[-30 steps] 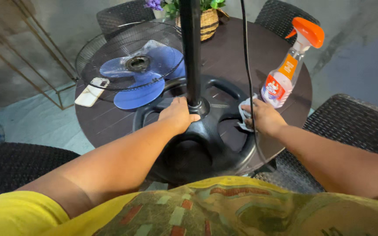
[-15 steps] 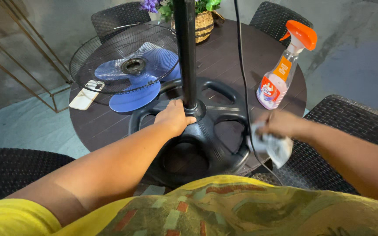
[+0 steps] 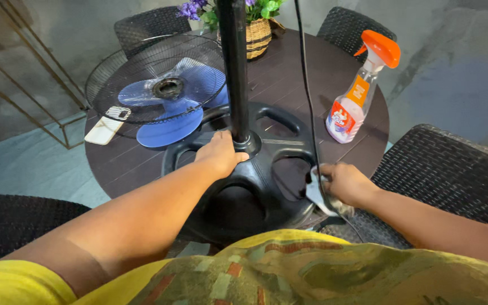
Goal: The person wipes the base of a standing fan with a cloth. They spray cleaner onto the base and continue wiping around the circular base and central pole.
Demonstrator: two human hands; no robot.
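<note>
Fan base (image 3: 255,186), black and round with spoke-like openings, lies on the dark round table (image 3: 289,73), close to the near edge, with its black pole (image 3: 234,68) rising from the hub. The left hand (image 3: 219,155) rests on the base just beside the foot of the pole, palm down, fingers curled loosely over the hub; its grip presses on the plastic rather than closing round anything, steadying the base. The right hand (image 3: 345,183) is at the right rim of the base, its grip pinching a pale cloth (image 3: 318,195) bunched against the rim, next to one of the openings. A thin black cord (image 3: 306,101) hangs down past that hand.

Beyond the right hand, well apart from it, stands a spray bottle (image 3: 357,101) with an orange trigger head, upright and untouched. Beyond the left hand lie a wire fan guard (image 3: 142,73) and the blue blades (image 3: 170,121) under it, taken off the fan, with a pale flat phone (image 3: 104,130) beside them and a flower basket (image 3: 258,31) further back.

Judging by this, wiping of the base is under way at its right edge; how much of the surface is already clean I cannot tell. The guard and blades look not yet wiped or refitted.
</note>
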